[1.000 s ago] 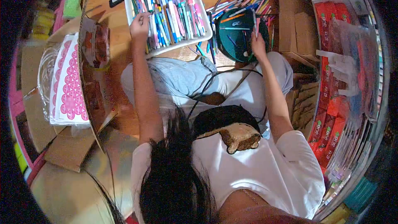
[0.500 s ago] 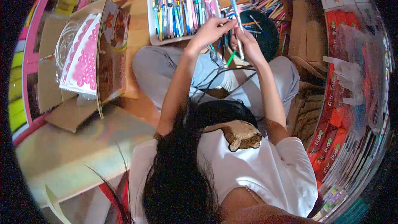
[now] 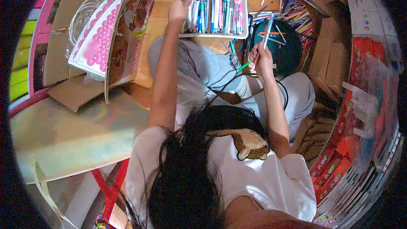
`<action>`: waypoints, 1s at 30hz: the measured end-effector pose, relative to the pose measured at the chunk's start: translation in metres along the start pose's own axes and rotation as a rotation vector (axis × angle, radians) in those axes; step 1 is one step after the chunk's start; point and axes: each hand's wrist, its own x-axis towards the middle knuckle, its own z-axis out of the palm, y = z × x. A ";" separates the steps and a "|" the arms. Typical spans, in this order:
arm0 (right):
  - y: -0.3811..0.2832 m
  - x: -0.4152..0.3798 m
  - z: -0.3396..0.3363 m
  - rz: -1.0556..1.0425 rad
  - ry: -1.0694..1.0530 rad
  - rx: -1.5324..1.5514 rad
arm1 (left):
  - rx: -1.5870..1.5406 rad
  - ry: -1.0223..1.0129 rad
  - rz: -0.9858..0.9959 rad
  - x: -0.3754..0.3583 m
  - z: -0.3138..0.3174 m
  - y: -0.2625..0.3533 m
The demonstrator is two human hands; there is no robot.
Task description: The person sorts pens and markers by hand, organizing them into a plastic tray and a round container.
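Note:
My left hand [image 3: 179, 10] is over the left edge of a white tray [image 3: 212, 35] filled with rows of pens and markers [image 3: 212, 8]. Its fingers are closed, and what they hold, if anything, is too small to make out. My right hand [image 3: 262, 60] is wrapped round a few slim pens [image 3: 267, 32], pale blue and whitish, pointing up and away from me. A green pen [image 3: 243, 66] lies just left of this hand. Beyond it sits a dark round container [image 3: 290, 55] with loose pens across it.
Loose pens and pencils [image 3: 296, 15] are heaped on the wooden floor at the right. An open cardboard box [image 3: 123, 55] with pink-patterned sheets stands left. Stacked red packages [image 3: 330, 161] line the right side. A black cable [image 3: 286, 95] crosses my lap.
My left hand has moved from beside the right hand leftward to the tray. My right hand stays shut on pens, now apart from the left. The whole view has shifted.

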 end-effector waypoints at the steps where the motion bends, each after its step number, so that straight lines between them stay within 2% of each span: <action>1: 0.000 0.001 0.001 -0.005 -0.011 -0.001 | 0.133 0.059 0.103 0.006 0.000 -0.008; 2: 0.001 0.001 0.002 0.004 0.019 -0.019 | 0.137 0.085 0.105 0.007 0.005 -0.015; 5: 0.002 0.004 0.003 -0.020 0.005 -0.059 | 0.333 -0.088 -0.005 0.013 0.017 -0.026; 6: 0.000 0.004 0.005 0.010 0.035 -0.073 | 0.272 0.041 0.106 0.005 0.025 -0.031; 9: -0.004 0.006 0.012 0.014 0.063 -0.096 | 0.234 0.111 0.184 0.001 0.032 -0.037; 15: -0.010 0.009 0.026 0.016 -0.006 -0.159 | 0.265 0.119 0.120 -0.001 0.034 -0.033; 18: -0.012 0.011 0.032 -0.002 -0.114 -0.156 | -0.007 0.126 0.163 -0.004 0.039 -0.034; 20: -0.014 0.009 0.042 0.008 -0.147 -0.215 | -0.406 -0.245 -0.013 -0.013 0.040 0.000; 22: -0.010 0.011 0.043 0.020 -0.161 -0.323 | -0.623 -0.488 0.041 -0.035 0.047 0.049; 23: -0.005 0.013 0.041 0.017 -0.175 -0.396 | -0.623 -0.544 0.100 -0.045 0.046 0.069; 24: -0.002 0.014 0.041 0.027 -0.219 -0.370 | -0.647 -0.532 0.136 -0.054 0.043 0.089; 25: 0.002 0.013 0.043 -0.013 -0.142 -0.431 | -0.730 -0.525 0.097 -0.061 0.039 0.102; 27: -0.002 0.011 0.044 -0.011 -0.108 -0.486 | -0.663 -0.514 -0.016 -0.057 0.045 0.100; 30: -0.008 0.009 0.041 0.084 -0.122 -0.563 | -0.747 -0.489 0.063 -0.058 0.047 0.097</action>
